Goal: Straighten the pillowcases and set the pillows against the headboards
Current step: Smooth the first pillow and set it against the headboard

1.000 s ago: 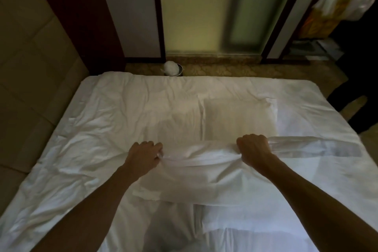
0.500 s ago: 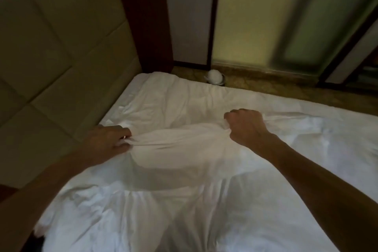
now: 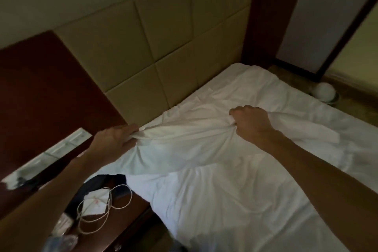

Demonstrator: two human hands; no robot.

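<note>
A white pillow in its pillowcase lies across the head end of the bed, just off the beige padded headboard. My left hand grips the case's left corner near the bed's edge. My right hand clutches a bunch of the case's cloth at its upper right. The cloth is stretched and creased between the two hands. The pillow's left end hangs a little over the mattress edge.
A dark wooden nightstand at the lower left carries a white cable, a white mask and small items. A switch panel sits on the red-brown wall panel. A small bin with white contents stands on the floor beyond the bed.
Both hands have carried the pillow left across the bed toward the headboard, keeping their grip. My view has swung left, bringing the headboard and nightstand in.
</note>
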